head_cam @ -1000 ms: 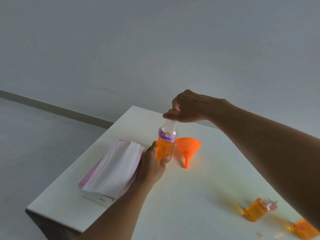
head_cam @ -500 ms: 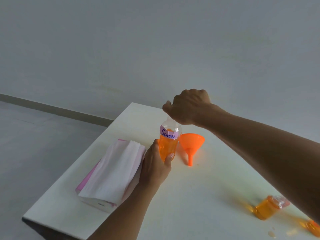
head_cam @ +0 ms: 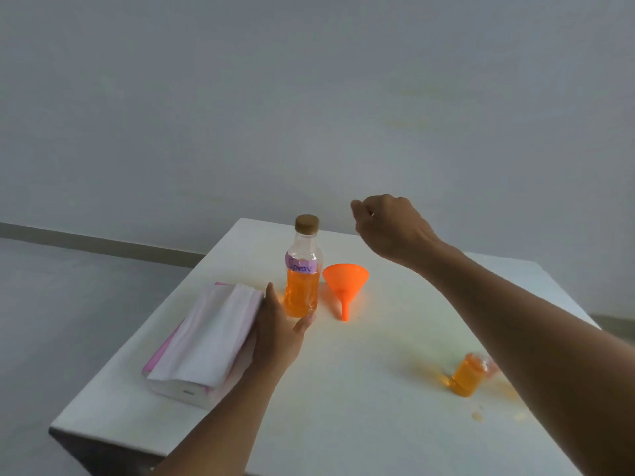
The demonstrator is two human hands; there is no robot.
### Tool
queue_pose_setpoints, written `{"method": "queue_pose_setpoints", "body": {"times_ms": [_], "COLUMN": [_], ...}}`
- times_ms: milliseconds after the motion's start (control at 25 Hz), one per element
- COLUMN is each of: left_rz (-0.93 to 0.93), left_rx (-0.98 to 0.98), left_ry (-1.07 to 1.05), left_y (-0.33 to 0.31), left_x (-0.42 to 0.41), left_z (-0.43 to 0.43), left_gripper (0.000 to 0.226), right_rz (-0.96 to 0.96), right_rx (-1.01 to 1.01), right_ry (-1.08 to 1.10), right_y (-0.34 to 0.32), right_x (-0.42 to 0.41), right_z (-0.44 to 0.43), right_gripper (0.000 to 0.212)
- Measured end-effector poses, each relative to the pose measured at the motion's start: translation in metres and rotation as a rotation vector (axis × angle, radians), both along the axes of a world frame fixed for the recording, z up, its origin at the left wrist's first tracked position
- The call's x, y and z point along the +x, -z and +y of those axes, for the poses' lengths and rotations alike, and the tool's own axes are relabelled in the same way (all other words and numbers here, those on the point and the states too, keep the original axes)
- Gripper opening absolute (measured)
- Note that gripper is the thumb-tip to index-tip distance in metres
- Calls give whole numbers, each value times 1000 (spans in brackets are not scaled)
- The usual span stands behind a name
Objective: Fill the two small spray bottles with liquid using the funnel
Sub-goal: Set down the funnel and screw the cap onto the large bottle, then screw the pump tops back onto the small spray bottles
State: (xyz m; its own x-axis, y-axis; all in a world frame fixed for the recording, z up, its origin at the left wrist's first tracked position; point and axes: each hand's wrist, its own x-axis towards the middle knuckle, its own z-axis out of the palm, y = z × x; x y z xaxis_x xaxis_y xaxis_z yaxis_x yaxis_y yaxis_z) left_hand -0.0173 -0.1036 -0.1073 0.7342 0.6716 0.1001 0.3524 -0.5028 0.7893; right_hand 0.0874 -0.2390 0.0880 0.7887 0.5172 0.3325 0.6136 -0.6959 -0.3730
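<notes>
On the table [head_cam: 378, 389], the corked bottle [head_cam: 302, 280] stands upright, the left hand [head_cam: 278, 331] loosely open at its base. Just right of it, the funnel [head_cam: 345, 280] lies tipped, spout toward the person, below the right hand [head_cam: 388, 228], whose fingers are curled on nothing visible. One filled spray bottle [head_cam: 467, 374] sits beside the right forearm.

Bare, plain indoor room, hard to pin down as home, office or studio: blank pale grey wall [head_cam: 309, 97], darker grey skirting strip [head_cam: 103, 242] along its foot, smooth grey floor [head_cam: 68, 321], and a flat white rectangular worktop [head_cam: 378, 372] set close to the wall under dim, even light.
</notes>
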Motion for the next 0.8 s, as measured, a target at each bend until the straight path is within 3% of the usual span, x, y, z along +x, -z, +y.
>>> {"method": "queue_pose_setpoints", "body": {"times_ms": [120,280,520,680,800], "left_rz": [-70,-167,-201,-214,-196], "left_rx": [3,140,46,29,-39], "left_ry": [-12,195,444,559,609], "left_y": [-2,-12,-6,-2,-2], "left_x": [-31,-41,-20,7,21], "left_z": [-39,-94,-162,-186,-197], "left_gripper": [75,42,40,49,53], "right_rz": [16,15,127,251,288], "right_rx": [110,192,334,212,217], "right_ry": [-147,-190,115,386,483], "right_y": [-4,32,137,174,184], "right_x": [-31,-74,-99,-80,-60], "right_z": [-71,-154,-230,-243,-240], "right_gripper": [49,41,40,9,41]}}
